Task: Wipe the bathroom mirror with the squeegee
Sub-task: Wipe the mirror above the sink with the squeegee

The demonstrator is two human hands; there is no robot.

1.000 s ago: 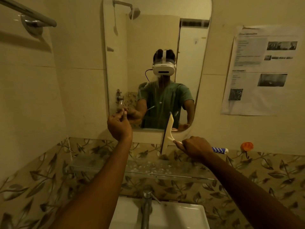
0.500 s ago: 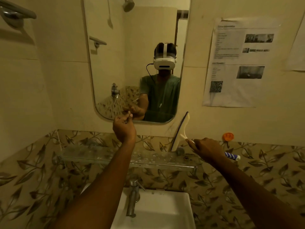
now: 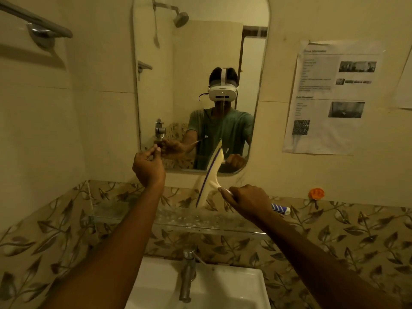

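Observation:
The rounded bathroom mirror [image 3: 191, 70] hangs on the tiled wall and reflects a person with a headset. My right hand [image 3: 249, 202] grips the blue-striped handle of a cream squeegee [image 3: 211, 175]. Its blade stands nearly upright, its top over the mirror's lower edge, its bottom near the glass shelf. My left hand [image 3: 148, 167] is raised by the mirror's lower left corner, fingers pinched together on something too small to tell.
A glass shelf [image 3: 178, 219] runs below the mirror, above a tap [image 3: 187, 277] and white sink [image 3: 223, 288]. An orange hook [image 3: 316, 194] sticks to the wall at right. Printed sheets [image 3: 330, 97] hang right of the mirror. A towel rail [image 3: 38, 25] is upper left.
The camera view has swung back to the left and moved closer. The squeegee's top now overlaps the mirror's lower edge again. Both hands keep their grips.

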